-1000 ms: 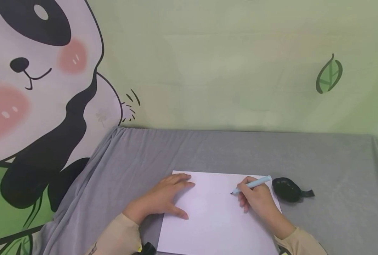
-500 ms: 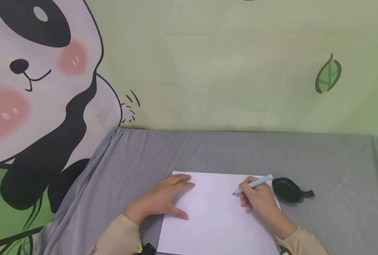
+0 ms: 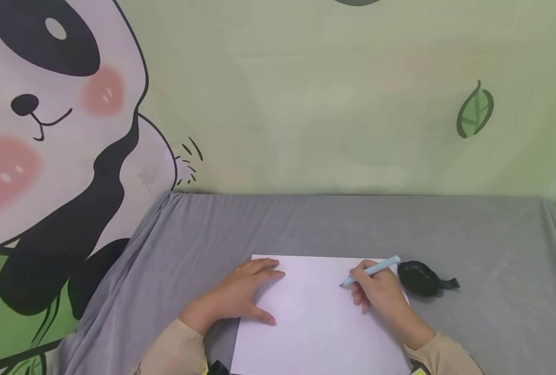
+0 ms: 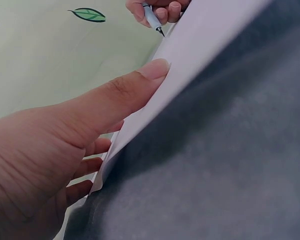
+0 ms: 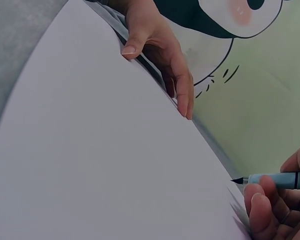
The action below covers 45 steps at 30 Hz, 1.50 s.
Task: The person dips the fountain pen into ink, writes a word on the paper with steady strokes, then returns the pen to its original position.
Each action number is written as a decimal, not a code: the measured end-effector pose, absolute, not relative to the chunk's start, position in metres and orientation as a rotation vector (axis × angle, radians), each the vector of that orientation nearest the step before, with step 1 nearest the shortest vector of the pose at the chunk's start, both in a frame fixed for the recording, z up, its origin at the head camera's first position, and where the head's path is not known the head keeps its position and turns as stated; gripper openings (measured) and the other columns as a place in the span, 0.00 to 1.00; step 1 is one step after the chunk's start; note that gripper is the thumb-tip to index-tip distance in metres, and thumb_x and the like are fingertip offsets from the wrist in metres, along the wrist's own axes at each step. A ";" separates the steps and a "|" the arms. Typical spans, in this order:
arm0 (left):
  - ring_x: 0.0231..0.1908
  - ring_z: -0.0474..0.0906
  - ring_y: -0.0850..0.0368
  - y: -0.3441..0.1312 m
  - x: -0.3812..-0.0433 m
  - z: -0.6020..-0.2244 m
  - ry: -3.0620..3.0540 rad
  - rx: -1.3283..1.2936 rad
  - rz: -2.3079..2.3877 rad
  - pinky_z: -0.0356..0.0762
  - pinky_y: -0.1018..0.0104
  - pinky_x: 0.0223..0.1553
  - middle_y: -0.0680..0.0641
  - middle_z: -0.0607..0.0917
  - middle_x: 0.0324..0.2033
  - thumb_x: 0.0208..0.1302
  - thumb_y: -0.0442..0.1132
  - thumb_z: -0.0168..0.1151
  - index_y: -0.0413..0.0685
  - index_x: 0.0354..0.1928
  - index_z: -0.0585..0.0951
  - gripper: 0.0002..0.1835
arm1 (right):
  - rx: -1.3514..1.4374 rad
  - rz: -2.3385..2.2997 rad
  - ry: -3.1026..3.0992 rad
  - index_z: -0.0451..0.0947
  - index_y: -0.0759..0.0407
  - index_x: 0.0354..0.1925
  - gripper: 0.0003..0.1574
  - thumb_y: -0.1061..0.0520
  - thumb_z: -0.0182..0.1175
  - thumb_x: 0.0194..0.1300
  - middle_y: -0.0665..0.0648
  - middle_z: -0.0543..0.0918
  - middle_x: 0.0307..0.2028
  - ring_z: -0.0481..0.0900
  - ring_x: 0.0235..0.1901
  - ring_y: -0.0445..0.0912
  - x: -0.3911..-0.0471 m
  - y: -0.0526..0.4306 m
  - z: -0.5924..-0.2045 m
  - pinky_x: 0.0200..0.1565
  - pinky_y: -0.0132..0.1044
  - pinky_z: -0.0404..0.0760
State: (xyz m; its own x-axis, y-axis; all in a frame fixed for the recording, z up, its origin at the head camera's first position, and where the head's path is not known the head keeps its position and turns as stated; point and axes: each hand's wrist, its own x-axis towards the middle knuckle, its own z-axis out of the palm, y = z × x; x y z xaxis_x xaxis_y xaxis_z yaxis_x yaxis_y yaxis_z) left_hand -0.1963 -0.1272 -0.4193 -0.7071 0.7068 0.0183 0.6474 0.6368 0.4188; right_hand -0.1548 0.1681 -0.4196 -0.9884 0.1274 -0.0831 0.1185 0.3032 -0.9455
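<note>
A white sheet of paper lies on the grey cloth. My right hand pinches a light blue pen between thumb and fingers over the upper right part of the sheet. The pen's dark pointed tip aims left and down; whether it touches the paper I cannot tell. At the sheet's left edge rests my left hand, fingers spread and thumb apart on the paper, as the left wrist view also shows for its thumb. Tiny faint marks seem to lie left of the pen tip.
A dark, glossy oval thing with a short stem lies just right of the sheet. Grey cloth covers the table up to a green wall with a panda picture at left. A small black object sits by the left sleeve.
The pen and right hand have shifted slightly right over the paper. The head view has tilted a little, so everything sits marginally differently in frame. My left hand keeps its place on the sheet.
</note>
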 end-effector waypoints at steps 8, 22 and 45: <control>0.70 0.59 0.43 -0.130 -0.194 -0.419 2.702 1.116 0.626 0.58 0.42 0.68 0.46 0.66 0.69 0.42 0.59 0.75 0.53 0.65 0.71 0.46 | -0.192 1.940 -2.478 0.72 0.72 0.34 0.16 0.57 0.50 0.70 0.53 0.79 0.16 0.77 0.12 0.42 -0.157 0.168 -0.422 0.13 0.34 0.76; 0.69 0.61 0.43 -0.127 -0.195 -0.418 2.723 1.188 0.587 0.60 0.43 0.67 0.45 0.68 0.68 0.42 0.59 0.75 0.51 0.65 0.72 0.46 | -0.034 2.007 -2.507 0.72 0.74 0.40 0.14 0.60 0.53 0.68 0.55 0.82 0.23 0.80 0.18 0.41 -0.154 0.163 -0.413 0.19 0.36 0.81; 0.71 0.58 0.44 -0.128 -0.195 -0.419 2.684 1.110 0.624 0.56 0.43 0.69 0.46 0.65 0.70 0.43 0.58 0.75 0.52 0.66 0.71 0.46 | 0.068 1.978 -2.549 0.72 0.74 0.40 0.11 0.64 0.57 0.64 0.58 0.80 0.23 0.77 0.18 0.40 -0.152 0.152 -0.422 0.20 0.32 0.80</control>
